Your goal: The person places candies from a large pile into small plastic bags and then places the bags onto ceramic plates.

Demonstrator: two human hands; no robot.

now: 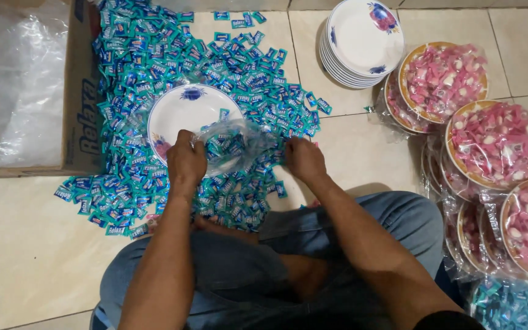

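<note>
Head view: left hand grips one edge of a clear plastic bag part-filled with teal candies, held over a white plate lying on the candy pile. Right hand rests knuckles-up on candies just beside the bag; can't tell its grip. Wrapped pink candy plates sit at right.

**Where things lie on the floor**

We sit on the floor with the candy heap spread before us. A plate lies in the heap, a clear bag at its near edge. The cardboard box stands left; stacked plates lie behind right, wrapped candy plates right.
</note>
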